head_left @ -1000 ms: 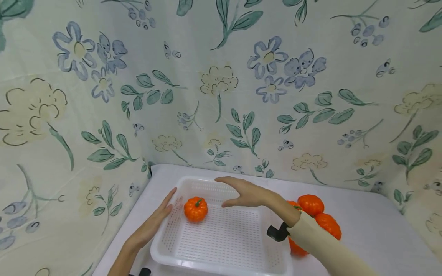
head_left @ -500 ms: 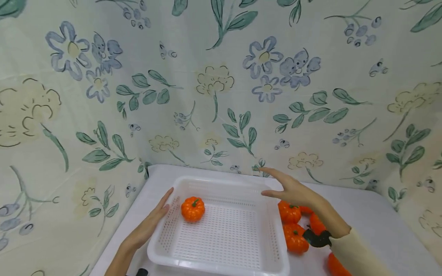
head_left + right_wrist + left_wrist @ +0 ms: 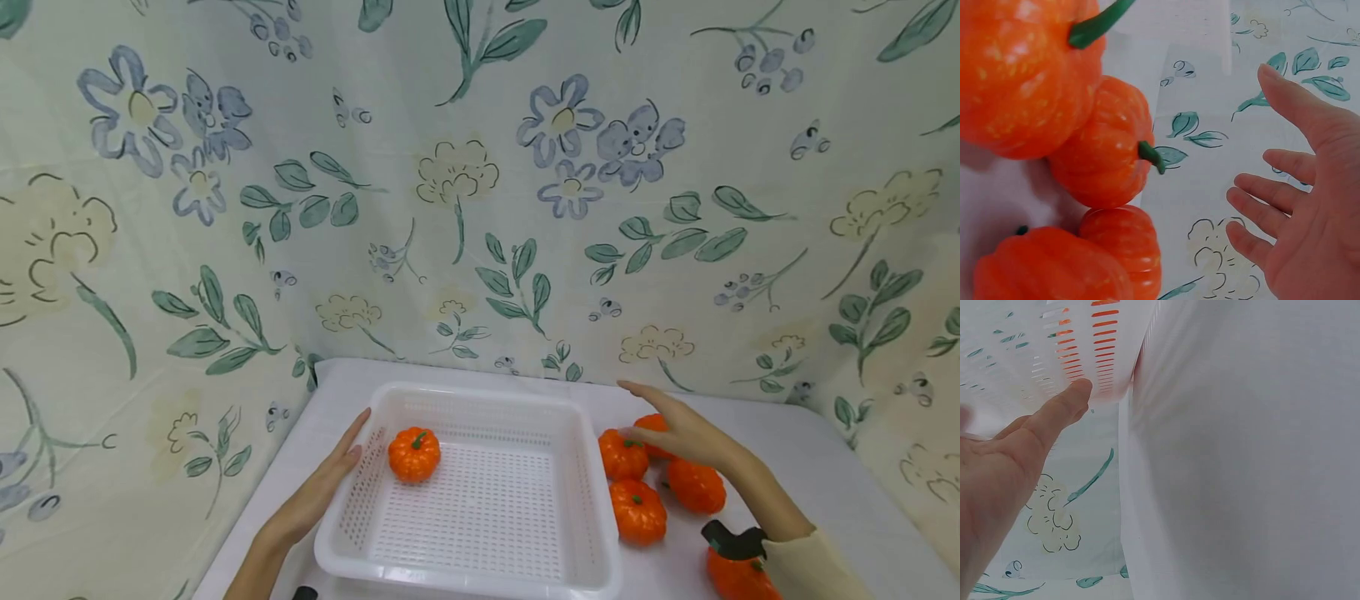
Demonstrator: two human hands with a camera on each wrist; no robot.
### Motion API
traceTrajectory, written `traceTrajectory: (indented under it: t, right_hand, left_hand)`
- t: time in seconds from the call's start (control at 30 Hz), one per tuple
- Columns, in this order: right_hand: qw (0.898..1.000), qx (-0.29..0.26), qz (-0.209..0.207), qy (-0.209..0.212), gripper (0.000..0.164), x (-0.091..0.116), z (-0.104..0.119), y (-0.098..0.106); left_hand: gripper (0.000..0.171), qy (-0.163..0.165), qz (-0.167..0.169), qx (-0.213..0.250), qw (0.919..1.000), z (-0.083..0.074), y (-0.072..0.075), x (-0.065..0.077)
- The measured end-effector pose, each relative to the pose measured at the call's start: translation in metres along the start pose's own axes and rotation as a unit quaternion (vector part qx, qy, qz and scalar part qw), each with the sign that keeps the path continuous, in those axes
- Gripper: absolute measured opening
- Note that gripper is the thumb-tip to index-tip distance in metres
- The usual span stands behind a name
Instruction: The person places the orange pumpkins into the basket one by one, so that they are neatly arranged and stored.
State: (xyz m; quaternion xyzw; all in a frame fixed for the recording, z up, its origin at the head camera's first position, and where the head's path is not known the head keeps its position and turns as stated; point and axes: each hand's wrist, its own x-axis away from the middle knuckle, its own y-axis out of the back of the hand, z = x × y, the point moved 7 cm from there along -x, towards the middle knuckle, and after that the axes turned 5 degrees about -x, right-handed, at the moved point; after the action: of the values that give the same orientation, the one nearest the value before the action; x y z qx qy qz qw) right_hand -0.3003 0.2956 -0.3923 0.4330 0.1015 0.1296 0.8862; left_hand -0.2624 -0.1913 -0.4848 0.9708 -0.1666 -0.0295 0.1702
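A white perforated plastic basket [image 3: 468,575] stands on the white-covered table with one small orange pumpkin [image 3: 414,455] inside, near its left wall. My left hand [image 3: 318,492] rests along the basket's left side with extended fingers; in the left wrist view a fingertip [image 3: 1082,390] lies against the slotted wall. Over the group right of the basket, my right hand [image 3: 686,429] hovers with fingers spread and nothing in them. Beneath and around it lie several pumpkins [image 3: 637,512], all orange with green stems. In the right wrist view the palm [image 3: 1316,237] faces these pumpkins [image 3: 1107,147], apart from them.
Another pumpkin [image 3: 738,575] lies nearer the front right, partly covered by the right wrist strap [image 3: 731,542]. Floral fabric [image 3: 480,208] hangs behind and to the left of the table [image 3: 810,467]. The basket's raised rim borders the pumpkin group.
My right hand has moved from above the basket to the right, over the loose pumpkins. My left hand stays at the basket's side. The view has shifted slightly right.
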Motion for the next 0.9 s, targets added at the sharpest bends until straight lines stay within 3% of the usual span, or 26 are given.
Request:
traceTrajectory:
  t: [0.23,0.37,0.9]
  right_hand:
    - [0.998,-0.01,0.032,-0.058,0.082,0.007,-0.028,-0.015]
    - [0.997,-0.02,0.045,-0.06,0.082,0.01,-0.039,-0.025]
    - [0.995,-0.024,0.054,-0.077,0.087,0.011,-0.043,-0.036]
  left_hand:
    - [0.055,0.003,-0.001,0.004,1.0,0.0,0.0,0.001]
    - [0.055,0.001,0.0,0.006,1.0,0.001,0.0,0.002]
    - [0.056,0.01,-0.002,-0.003,0.9999,0.0,-0.001,0.001]
